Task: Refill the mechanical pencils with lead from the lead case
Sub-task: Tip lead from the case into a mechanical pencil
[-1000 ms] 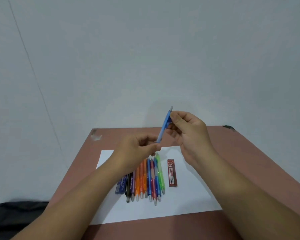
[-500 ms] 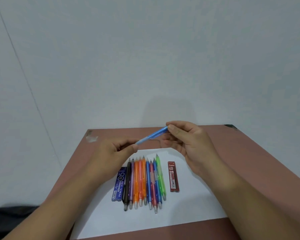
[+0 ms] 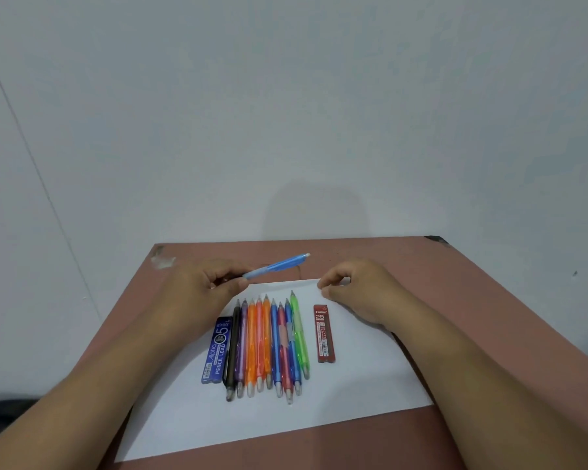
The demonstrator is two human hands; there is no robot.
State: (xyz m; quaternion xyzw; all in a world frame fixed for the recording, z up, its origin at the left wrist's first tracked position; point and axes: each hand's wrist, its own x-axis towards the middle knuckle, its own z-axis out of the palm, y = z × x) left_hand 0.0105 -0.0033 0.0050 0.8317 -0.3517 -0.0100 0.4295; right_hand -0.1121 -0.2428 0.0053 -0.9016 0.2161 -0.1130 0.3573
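- The left hand (image 3: 201, 293) grips a light-blue mechanical pencil (image 3: 275, 266) by one end, the rest slanting up and away towards the right hand (image 3: 357, 293). I can't tell which end shows.
- The right hand rests on the far edge of the white paper (image 3: 370, 378), fingers curled with the tips close together. Whether they pinch something small, such as a cap, I cannot tell.
- The red lead case (image 3: 325, 333) lies flat just nearer than the right hand, so it is the natural one to pick up. The blue lead case (image 3: 218, 349) lies under the left forearm, beside the row of pencils (image 3: 269, 344) between the two arms.
- My judgement: the pencil is being readied for loading. If a cap is in the right fingers, park it on the paper where it cannot roll.
- Tilt the open end upward, held steady in the left hand, before bringing lead to it.
- Feed the lead straight, without side pressure; it will likely snap easily.
- Check that the case matches the pencil's lead width.
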